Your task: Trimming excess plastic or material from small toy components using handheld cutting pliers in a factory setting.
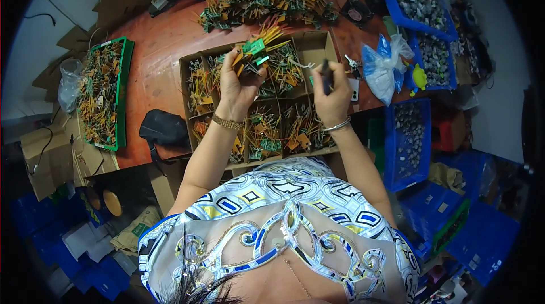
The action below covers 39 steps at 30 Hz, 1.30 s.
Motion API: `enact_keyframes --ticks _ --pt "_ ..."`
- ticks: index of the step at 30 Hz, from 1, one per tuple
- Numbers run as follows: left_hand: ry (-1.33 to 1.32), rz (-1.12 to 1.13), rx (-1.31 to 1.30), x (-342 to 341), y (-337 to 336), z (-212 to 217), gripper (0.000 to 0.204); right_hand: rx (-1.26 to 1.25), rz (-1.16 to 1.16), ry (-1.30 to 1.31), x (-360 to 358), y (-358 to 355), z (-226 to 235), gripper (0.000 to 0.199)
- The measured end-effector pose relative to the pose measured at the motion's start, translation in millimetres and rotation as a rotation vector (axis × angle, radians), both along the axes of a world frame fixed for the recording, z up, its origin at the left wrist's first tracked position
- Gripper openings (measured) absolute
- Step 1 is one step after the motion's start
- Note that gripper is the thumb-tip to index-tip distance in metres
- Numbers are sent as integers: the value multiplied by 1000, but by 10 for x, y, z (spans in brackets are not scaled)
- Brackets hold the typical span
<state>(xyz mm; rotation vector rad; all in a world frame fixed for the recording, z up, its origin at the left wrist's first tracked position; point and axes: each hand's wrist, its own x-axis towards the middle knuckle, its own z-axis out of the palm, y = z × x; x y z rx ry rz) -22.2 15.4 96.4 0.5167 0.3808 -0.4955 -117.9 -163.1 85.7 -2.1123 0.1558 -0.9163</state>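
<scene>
Green-and-orange wire bundle in left hand

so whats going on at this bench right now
A person sits at a reddish table, working over a divided cardboard box filled with small wired parts. The left hand holds up a bundle of green parts with orange and yellow leads. The right hand grips a dark pen-like tool upright. More of the same parts lie in a pile behind the box and in a green tray on the left. Blue bins stand on the right.
</scene>
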Motion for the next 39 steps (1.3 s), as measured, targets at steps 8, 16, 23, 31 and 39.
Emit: enact_keyframes --ticks 8,16,23,31,39 --pt "-282 263 331 775 326 -272 29 214 -66 196 152 -354 -368 16" --pt "-361 575 770 2152 474 -904 46 270 -39 276 -284 -469 -605 13" --pt "-654 284 1571 3031 297 -1624 70 361 -159 375 -537 -499 -452 17" --pt "-609 -162 1412 3262 499 -2251 109 307 -214 418 -530 -417 -376 20" --pt "-969 -92 1980 3516 817 -2458 78 209 -207 459 -127 -400 -395 20"
